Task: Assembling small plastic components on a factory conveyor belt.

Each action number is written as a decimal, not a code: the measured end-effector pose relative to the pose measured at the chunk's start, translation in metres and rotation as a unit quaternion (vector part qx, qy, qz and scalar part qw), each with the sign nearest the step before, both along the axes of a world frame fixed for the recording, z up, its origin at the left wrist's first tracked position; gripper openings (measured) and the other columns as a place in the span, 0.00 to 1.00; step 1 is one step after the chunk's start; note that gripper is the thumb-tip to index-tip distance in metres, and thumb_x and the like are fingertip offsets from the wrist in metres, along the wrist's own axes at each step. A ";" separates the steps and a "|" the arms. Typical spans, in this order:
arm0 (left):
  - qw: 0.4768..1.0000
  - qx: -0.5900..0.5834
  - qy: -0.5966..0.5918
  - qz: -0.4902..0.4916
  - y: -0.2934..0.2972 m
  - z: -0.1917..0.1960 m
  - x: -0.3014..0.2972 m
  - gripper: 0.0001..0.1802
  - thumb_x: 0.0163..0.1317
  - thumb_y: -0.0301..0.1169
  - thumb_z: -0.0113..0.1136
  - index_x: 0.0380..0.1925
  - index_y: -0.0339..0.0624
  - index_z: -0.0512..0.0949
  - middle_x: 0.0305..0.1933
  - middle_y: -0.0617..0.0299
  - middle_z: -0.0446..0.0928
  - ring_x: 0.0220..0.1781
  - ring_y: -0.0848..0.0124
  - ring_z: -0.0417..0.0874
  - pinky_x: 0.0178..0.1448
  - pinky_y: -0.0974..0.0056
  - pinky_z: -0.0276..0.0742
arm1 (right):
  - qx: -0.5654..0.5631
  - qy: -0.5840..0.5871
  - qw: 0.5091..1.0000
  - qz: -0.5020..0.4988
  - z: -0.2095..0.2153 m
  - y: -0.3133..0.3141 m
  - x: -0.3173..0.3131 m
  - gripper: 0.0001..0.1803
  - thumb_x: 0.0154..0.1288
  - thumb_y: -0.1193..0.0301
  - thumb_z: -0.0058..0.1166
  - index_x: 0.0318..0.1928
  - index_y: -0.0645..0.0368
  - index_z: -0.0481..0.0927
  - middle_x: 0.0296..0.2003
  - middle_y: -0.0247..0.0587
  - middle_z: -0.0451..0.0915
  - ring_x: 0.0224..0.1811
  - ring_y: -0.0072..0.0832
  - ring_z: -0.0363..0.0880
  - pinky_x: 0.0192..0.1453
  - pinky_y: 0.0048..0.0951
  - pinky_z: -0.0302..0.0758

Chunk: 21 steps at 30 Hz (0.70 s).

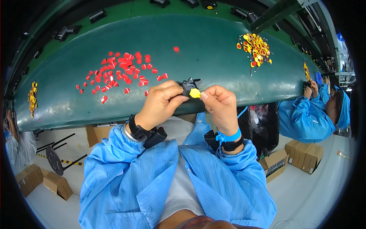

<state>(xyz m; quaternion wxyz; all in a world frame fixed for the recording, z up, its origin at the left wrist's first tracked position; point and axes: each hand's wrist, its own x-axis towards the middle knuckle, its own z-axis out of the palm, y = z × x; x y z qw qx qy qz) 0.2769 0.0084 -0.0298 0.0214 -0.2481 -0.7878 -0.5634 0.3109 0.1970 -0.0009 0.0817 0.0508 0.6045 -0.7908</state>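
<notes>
My left hand (162,101) is closed around a small black plastic part (190,84), held just over the near edge of the green work surface. Against the front of that part lies a yellow piece (195,93), rounded and flat. My right hand (222,103) pinches the yellow piece's right edge between thumb and forefinger. Thin dark wires stick out to the right of the black part. Left of my hands, many red round pieces (126,70) with pale stripes are scattered on the green surface (190,42).
A pile of yellow-and-red pieces with dark leads (256,49) sits at the far right. Black parts (97,15) line the strip behind. A co-worker in blue (307,114) works at right. Cardboard boxes (303,154), a black bag (265,128) and a stool (54,161) stand below.
</notes>
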 end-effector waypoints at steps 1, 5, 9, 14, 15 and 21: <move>1.000 0.009 -0.002 0.000 0.000 -0.003 0.002 0.07 0.50 0.25 0.66 0.28 0.35 0.78 0.26 0.57 0.73 0.26 0.64 0.75 0.29 0.65 0.69 | 0.007 0.000 1.000 0.000 -0.005 0.000 0.002 0.05 0.64 0.74 0.55 0.32 0.63 0.77 0.21 0.22 0.70 0.21 0.08 0.59 0.23 0.14 0.54; 1.000 0.009 -0.025 -0.001 0.002 -0.009 0.008 0.07 0.50 0.25 0.65 0.29 0.35 0.78 0.27 0.56 0.74 0.27 0.64 0.75 0.29 0.64 0.69 | 0.012 -0.013 1.000 -0.006 -0.016 -0.002 0.007 0.06 0.64 0.74 0.56 0.31 0.63 0.77 0.21 0.23 0.71 0.21 0.08 0.61 0.24 0.14 0.56; 0.999 0.024 -0.030 -0.019 0.000 -0.015 0.009 0.07 0.50 0.22 0.65 0.30 0.33 0.78 0.28 0.58 0.73 0.25 0.70 0.73 0.28 0.68 0.66 | 0.016 -0.019 0.999 -0.021 -0.023 -0.006 0.006 0.06 0.64 0.74 0.56 0.31 0.63 0.77 0.21 0.23 0.72 0.22 0.08 0.61 0.24 0.14 0.56; 0.998 0.026 -0.047 -0.033 -0.004 -0.017 0.007 0.07 0.51 0.24 0.65 0.30 0.33 0.77 0.27 0.58 0.73 0.25 0.66 0.75 0.28 0.66 0.70 | 0.058 -0.015 0.998 -0.017 -0.029 -0.007 0.005 0.06 0.63 0.75 0.56 0.29 0.64 0.77 0.21 0.23 0.73 0.22 0.07 0.62 0.24 0.13 0.57; 0.995 0.059 -0.071 -0.043 -0.004 -0.018 0.008 0.08 0.52 0.25 0.65 0.30 0.33 0.77 0.27 0.60 0.73 0.25 0.70 0.75 0.27 0.68 0.69 | 0.058 -0.016 0.998 -0.017 -0.028 -0.008 0.004 0.06 0.63 0.75 0.56 0.29 0.64 0.77 0.21 0.23 0.73 0.22 0.07 0.62 0.24 0.13 0.57; 0.933 0.162 -0.316 -0.066 -0.008 -0.008 0.003 0.09 0.59 0.30 0.62 0.32 0.35 0.76 0.25 0.68 0.74 0.24 0.82 0.75 0.24 0.75 0.68 | 0.115 -0.030 0.993 -0.014 -0.013 -0.014 0.003 0.05 0.62 0.77 0.55 0.29 0.64 0.76 0.22 0.24 0.74 0.23 0.08 0.64 0.26 0.14 0.60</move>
